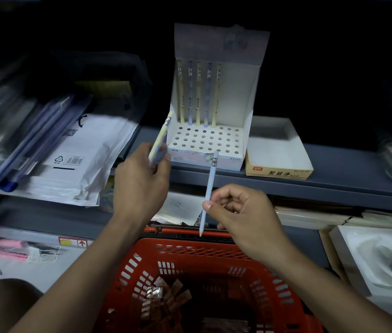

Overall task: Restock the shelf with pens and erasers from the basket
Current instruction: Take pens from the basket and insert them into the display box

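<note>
A white display box (245,131) with a perforated base stands on the grey shelf (334,174); several pens (198,92) stand upright in its back row. My left hand (142,179) grips a small bundle of yellow and blue pens (160,143) just left of the box. My right hand (240,212) pinches a single light blue pen (210,186), tip down, in front of the box. Below both hands sits the red basket (190,255) with several wrapped erasers (163,299) in it.
An empty yellow-fronted carton (279,162) sits right of the display box. White envelopes and plastic folders (53,150) lie stacked at left. Stacked paper goods fill the lower shelf, and a white wrapped box (377,258) sits at right. Pink items (2,251) lie at lower left.
</note>
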{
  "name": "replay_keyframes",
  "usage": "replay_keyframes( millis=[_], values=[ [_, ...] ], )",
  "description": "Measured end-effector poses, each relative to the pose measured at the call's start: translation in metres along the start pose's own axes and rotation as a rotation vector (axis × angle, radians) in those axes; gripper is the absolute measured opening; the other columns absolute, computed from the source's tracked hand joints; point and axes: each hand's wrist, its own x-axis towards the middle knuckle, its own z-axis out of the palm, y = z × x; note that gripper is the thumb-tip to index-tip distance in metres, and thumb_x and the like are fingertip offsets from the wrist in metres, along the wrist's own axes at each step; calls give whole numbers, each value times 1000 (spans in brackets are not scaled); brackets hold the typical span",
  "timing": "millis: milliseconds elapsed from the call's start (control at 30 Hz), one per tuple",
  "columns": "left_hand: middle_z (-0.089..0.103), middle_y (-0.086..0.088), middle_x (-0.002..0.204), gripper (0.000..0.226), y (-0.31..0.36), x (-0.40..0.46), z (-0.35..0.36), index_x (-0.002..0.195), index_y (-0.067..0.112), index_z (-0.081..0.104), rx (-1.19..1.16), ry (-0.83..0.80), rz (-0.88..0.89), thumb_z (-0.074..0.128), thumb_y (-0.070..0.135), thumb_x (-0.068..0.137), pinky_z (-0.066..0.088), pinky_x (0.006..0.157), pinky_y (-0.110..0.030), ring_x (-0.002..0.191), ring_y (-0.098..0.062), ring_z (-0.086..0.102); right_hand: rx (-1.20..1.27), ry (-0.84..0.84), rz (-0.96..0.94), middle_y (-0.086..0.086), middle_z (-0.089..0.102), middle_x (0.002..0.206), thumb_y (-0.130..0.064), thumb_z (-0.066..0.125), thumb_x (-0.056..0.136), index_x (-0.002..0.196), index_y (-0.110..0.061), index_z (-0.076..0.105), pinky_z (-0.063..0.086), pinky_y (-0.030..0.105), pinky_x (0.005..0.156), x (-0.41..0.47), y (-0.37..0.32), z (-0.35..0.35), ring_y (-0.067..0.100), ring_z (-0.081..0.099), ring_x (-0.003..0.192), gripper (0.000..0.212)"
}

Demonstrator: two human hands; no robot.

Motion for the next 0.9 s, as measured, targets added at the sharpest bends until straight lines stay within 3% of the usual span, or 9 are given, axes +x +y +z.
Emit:
replay_keyframes(
  millis=[200,400,533,667,800,900],
  values=[
    [53,14,55,16,2,2,-5,110,26,74,41,-20,10,61,27,101,37,52,-26,52,-4,55,39,37,-11,5,72,77,-18,79,91,86,-16,75,62,52,68,11,-18,-1,17,67,65,6],
    [56,8,56,14,6,1,-11,105,23,70,137,-5,85,58,30,103,43,49,-32,53,-14,58,40,99,-110,4,73,77,-19,78,92,90,-15,75,60,22,63,38,-53,-6,14,67,59,6],
    [58,2,57,14,6,2,-15,108,24,69,227,-10,176,57,23,101,43,48,-37,53,-28,57,37,203,-190,0,70,71,-19,78,93,84,-15,72,60,34,61,76,-74,-5,17,65,56,11],
    [58,-4,55,44,4,3,-18,130,36,66,383,-61,297,54,16,94,44,47,-35,49,-34,53,38,282,-214,6,70,69,-18,79,92,81,-18,71,55,31,55,110,-80,-4,14,63,51,14],
    [63,-8,63,52,3,3,-19,136,43,64,474,-122,296,55,15,93,42,53,-36,58,-38,59,6,285,-186,-1,66,61,-20,79,91,79,-18,73,53,35,56,128,-84,2,14,62,51,14],
    [65,-7,69,54,3,4,-19,140,46,58,497,-153,290,53,17,94,46,57,-38,63,-37,61,-35,300,-173,2,69,58,-27,81,89,75,-21,76,60,43,60,136,-84,6,22,66,55,16]
  ],
)
